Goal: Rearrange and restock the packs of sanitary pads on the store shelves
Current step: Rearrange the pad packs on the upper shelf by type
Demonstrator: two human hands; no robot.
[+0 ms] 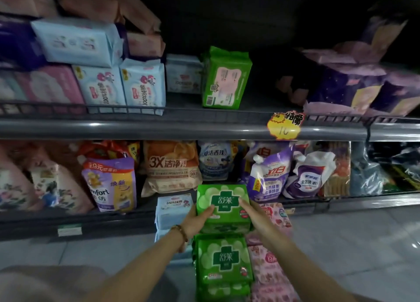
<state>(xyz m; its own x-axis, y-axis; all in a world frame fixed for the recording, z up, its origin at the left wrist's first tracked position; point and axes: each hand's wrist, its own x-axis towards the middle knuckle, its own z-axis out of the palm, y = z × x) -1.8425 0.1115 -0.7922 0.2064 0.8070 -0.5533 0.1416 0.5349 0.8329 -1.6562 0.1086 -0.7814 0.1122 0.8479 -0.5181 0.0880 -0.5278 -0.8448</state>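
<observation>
1. Step in hand: lifting a fresh pack off the stock pile. The left hand (197,220) and the right hand (254,215) each grip one side edge of the held green pack (221,201), thumbs on its front face, so the pack sits between the two hands with its front towards the camera.
2. Directly below the hands lies the next green pack (223,258) of the same kind, on top of more green stock. Just left of the left hand is a stack of light blue packs (172,208); just right of the right hand are pink packs (275,213).
3. Well above both hands, on the upper shelf (159,129), one shelved green pack (226,79) stands upright with its barcode side out, with dark free space to its right.
4. Next move, as I judge it: raise the held pack over the shelf's wire rail and stand it beside the shelved one.
5. Writing: the green fronts read 舒莱 in a cross. The light blue packs and the white-blue shelf packs (143,85) read 100%纯棉. The yellow burst tag (284,125) reads 特价, with a handwritten number I cannot make out for sure.
6. Behind the hands, the lower shelf holds a Comfort pouch (111,185), an orange 3X 洁净 bag (170,165) and a purple 立白 pouch (270,174).
</observation>
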